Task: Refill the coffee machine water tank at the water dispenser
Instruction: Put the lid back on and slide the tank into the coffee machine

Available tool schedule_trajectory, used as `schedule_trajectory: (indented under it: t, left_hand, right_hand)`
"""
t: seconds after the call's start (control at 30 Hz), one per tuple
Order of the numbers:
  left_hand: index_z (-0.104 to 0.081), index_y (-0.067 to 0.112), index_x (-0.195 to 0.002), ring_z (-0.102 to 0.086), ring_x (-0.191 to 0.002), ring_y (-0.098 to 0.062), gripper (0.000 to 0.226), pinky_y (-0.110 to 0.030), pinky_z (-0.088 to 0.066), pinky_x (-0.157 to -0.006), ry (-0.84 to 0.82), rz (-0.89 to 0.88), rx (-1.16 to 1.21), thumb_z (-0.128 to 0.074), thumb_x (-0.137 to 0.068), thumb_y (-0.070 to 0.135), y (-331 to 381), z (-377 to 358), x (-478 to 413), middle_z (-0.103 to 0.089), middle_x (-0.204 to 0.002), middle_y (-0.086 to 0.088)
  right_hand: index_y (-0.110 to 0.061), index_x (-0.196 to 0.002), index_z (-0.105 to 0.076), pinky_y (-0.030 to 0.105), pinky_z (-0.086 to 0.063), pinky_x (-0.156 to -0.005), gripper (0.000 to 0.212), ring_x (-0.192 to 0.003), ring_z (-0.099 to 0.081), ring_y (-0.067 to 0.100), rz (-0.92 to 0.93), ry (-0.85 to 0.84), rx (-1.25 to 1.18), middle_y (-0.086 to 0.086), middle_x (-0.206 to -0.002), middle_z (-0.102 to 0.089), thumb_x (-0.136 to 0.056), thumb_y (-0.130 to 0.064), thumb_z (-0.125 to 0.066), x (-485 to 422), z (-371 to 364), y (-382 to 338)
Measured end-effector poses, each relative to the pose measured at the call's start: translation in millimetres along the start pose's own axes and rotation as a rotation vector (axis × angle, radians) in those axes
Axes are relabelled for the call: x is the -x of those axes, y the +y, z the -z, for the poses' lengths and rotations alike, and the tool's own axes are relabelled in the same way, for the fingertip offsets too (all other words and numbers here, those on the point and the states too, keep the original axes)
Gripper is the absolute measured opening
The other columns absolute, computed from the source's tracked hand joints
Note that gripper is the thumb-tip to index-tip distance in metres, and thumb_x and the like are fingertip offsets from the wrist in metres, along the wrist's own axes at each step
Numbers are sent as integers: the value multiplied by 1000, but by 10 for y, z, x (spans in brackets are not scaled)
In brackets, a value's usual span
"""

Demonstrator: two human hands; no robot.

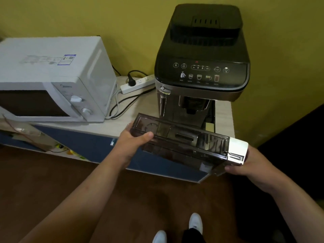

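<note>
A long smoky-transparent water tank [182, 144] with a white end cap on its right hangs level in front of the cabinet, held in both hands. My left hand [135, 142] grips its left end, thumb over the top edge. My right hand [245, 163] holds the white end from below. Behind it the black and silver coffee machine [201, 67] stands on the wooden counter [112, 125], with an open slot at its lower right side. No water dispenser is in view.
A white microwave [52, 81] stands at the left on the counter. A white power strip [138, 84] with black cables lies between it and the coffee machine. The cabinet front is blue. Brown floor and my white shoes [195, 221] are below.
</note>
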State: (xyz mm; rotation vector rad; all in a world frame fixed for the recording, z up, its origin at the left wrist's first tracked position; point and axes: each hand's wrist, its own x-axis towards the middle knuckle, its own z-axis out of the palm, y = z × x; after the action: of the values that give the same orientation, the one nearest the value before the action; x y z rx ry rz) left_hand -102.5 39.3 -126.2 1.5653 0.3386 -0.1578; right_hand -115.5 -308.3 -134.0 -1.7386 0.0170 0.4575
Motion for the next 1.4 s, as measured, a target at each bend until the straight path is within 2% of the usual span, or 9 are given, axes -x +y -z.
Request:
schedule_trajectory:
  t: [0.13, 0.23, 0.33, 0.4, 0.5, 0.77, 0.97, 1.13, 1.4]
  left_hand:
    - [-59, 27, -108, -67, -103, -10, 38, -22, -49, -89, -50, -32, -27, -77, -74, 25, -44, -47, -4, -73, -106, 4]
    - [-61, 28, -110, -67, -103, -4, 26, -16, -49, -85, -94, -50, -49, -70, -86, 21, -81, -96, -16, -72, -107, 9]
    - [-54, 18, -137, -53, -131, -14, 72, -30, -44, -108, -140, -66, -96, -80, -74, 43, -91, -132, -46, -60, -139, -2]
    - [-38, 14, -152, -40, -143, -18, 99, -35, -35, -116, -161, -76, -87, -80, -70, 50, -35, -196, -39, -42, -156, -6]
    - [-33, 13, -153, -38, -144, -16, 84, -31, -35, -113, -146, -118, -101, -73, -82, 33, 53, -342, -92, -39, -157, -3]
    - [-55, 32, -125, -52, -131, -14, 44, -35, -45, -107, -284, -75, -175, -74, -85, 33, -23, -898, -117, -61, -127, 12]
    - [-55, 46, -110, -60, -113, 0, 34, -31, -50, -99, -405, -106, -163, -71, -89, 25, 22, -1085, -29, -59, -113, 25]
    - [-57, 28, -127, -65, -115, -11, 46, -34, -53, -99, -437, -123, -185, -71, -85, 35, 74, -1186, 7, -67, -124, 8]
    - [-49, 26, -137, -65, -117, -16, 70, -43, -51, -102, -439, -107, -217, -72, -76, 51, 55, -1332, 82, -65, -128, 7]
  right_hand:
    - [-18, -121, -60, 34, -54, -89, 102, -105, -67, 15, 10, 88, 3, 1, -115, -72, -29, -39, -97, 231, -79, 84]
    - [-17, -111, -63, 18, -56, -75, 69, -92, -70, 9, 32, 129, 7, 5, -108, -73, -49, 3, -85, 451, -99, 120]
    - [-18, -109, -61, 11, -53, -65, 62, -84, -69, 4, -4, 182, 49, 5, -99, -72, -58, 14, -76, 725, -59, 175]
    - [-19, -105, -62, 11, -52, -62, 58, -80, -69, 4, -20, 247, 74, 2, -93, -73, -54, -7, -88, 902, -28, 227]
    - [-17, -96, -66, 28, -56, -64, 88, -77, -71, 15, -64, 337, 83, 4, -89, -74, -25, -62, -90, 1075, -20, 277]
    - [-37, -96, -66, 38, -55, -68, 85, -81, -71, 17, -114, 447, 91, -5, -89, -74, -22, -76, -80, 1271, -114, 287]
    - [-28, -84, -61, 40, -54, -75, 49, -84, -65, 19, -133, 557, 53, 1, -76, -70, -62, 11, -80, 1313, -341, 295]
    - [-25, -116, -58, 46, -55, -84, 87, -99, -67, 19, -182, 603, -13, 0, -105, -70, -38, -47, -91, 1369, -547, 348]
    - [-18, -119, -58, 27, -50, -68, 62, -93, -65, 17, -176, 700, 53, 1, -101, -68, -64, -11, -86, 1447, -771, 451]
